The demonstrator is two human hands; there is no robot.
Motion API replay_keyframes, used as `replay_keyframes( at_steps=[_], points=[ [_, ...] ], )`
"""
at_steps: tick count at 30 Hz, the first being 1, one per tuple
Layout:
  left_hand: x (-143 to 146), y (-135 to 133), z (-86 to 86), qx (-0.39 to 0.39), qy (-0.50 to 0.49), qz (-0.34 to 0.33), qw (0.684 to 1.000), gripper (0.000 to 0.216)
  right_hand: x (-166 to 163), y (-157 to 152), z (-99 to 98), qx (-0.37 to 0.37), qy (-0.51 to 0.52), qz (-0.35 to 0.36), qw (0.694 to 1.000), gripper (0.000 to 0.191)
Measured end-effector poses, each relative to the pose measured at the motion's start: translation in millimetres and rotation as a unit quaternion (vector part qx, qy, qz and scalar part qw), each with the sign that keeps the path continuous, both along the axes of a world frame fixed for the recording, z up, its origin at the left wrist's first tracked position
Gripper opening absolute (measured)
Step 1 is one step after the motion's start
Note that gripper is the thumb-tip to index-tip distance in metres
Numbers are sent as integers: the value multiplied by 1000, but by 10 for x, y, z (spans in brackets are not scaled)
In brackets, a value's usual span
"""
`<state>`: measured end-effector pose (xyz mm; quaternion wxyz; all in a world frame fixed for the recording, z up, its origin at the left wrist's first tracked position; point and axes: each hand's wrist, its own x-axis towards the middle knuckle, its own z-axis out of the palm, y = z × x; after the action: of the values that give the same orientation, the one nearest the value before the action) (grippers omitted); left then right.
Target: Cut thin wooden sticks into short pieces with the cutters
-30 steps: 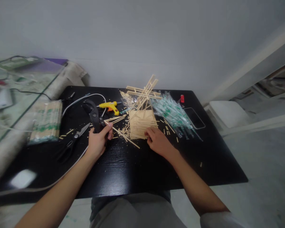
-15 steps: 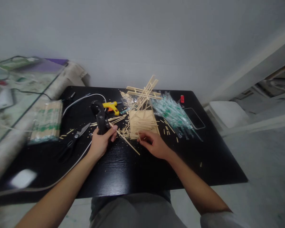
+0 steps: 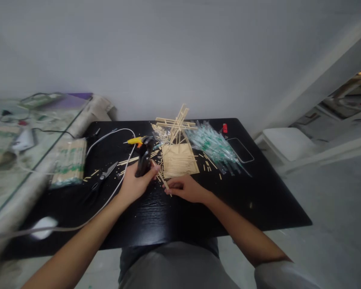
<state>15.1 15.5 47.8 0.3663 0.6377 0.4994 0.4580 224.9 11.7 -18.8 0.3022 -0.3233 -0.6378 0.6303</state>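
Observation:
My left hand [image 3: 136, 184] is closed round the handles of black cutting pliers [image 3: 145, 156], held upright over the black table [image 3: 180, 216]. My right hand [image 3: 185, 188] pinches the near end of a thin wooden stick [image 3: 160, 179] that slants up toward the pliers. Just beyond my hands lies a flat panel of glued sticks [image 3: 178, 160], and behind it rises a leaning stick frame [image 3: 176, 124]. Short stick offcuts are scattered around the panel.
A yellow glue gun [image 3: 135, 140] with a white cable [image 3: 108, 192] lies behind the pliers. Scissors [image 3: 101, 179] and a wrapped stick bundle [image 3: 68, 162] sit to the left. Green-wrapped packets [image 3: 212, 145], a phone [image 3: 240, 149] and a small red item [image 3: 224, 128] lie right. A glass table [image 3: 21, 132] adjoins left.
My left hand carried the pliers rightward toward the panel. My right hand left the panel's edge, drew back and took hold of a long stick. The view shifted a little.

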Motion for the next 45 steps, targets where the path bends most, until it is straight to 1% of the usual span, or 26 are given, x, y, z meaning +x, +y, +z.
replay_keyframes(
  at_steps=[2, 6, 9, 11, 17, 22, 27, 31, 34, 36, 38, 39, 42, 45],
  points=[
    [34, -12, 50, 35, 56, -21, 998, 21, -8, 8, -1, 36, -21, -14, 999, 29],
    [106, -13, 140, 109, 138, -42, 984, 17, -28, 39, -15, 129, -77, -49, 987, 17],
    [156, -18, 175, 139, 161, -57, 975, 14, -33, 79, -45, 182, -103, -77, 975, 12],
    [179, -31, 160, 144, 159, -55, 975, 12, -32, 105, -69, 201, -110, -92, 969, 9],
    [168, -88, 17, 140, 125, -44, 981, 8, -46, 144, -141, 219, -132, -96, 962, 7],
    [138, -99, -29, 157, 121, -40, 979, 7, -68, 155, -185, 231, -143, -80, 959, 11],
    [150, -85, -86, 159, 102, 2, 982, 8, -68, 165, -203, 238, -161, -81, 954, 12],
    [155, -108, -210, 124, 49, 32, 991, 12, -68, 164, -210, 250, -172, -93, 948, 13],
    [160, -143, -338, 76, -22, 29, 996, 19, -75, 157, -209, 226, -162, -102, 955, 3],
    [168, -164, -433, 51, -39, 18, 998, 20, -81, 149, -203, 199, -147, -110, 963, 21],
    [179, -175, -525, 33, -23, 26, 999, 22, -85, 140, -194, 182, -135, -115, 967, 39],
    [187, -175, -567, 23, -18, 34, 999, 23, -86, 135, -189, 178, -131, -117, 968, 45],
    [218, -159, -654, -5, -29, 41, 999, 26, -84, 119, -175, 174, -122, -119, 970, 53],
    [252, -136, -680, -27, -69, 41, 996, 28, -80, 109, -174, 171, -117, -119, 971, 56]
  ],
)
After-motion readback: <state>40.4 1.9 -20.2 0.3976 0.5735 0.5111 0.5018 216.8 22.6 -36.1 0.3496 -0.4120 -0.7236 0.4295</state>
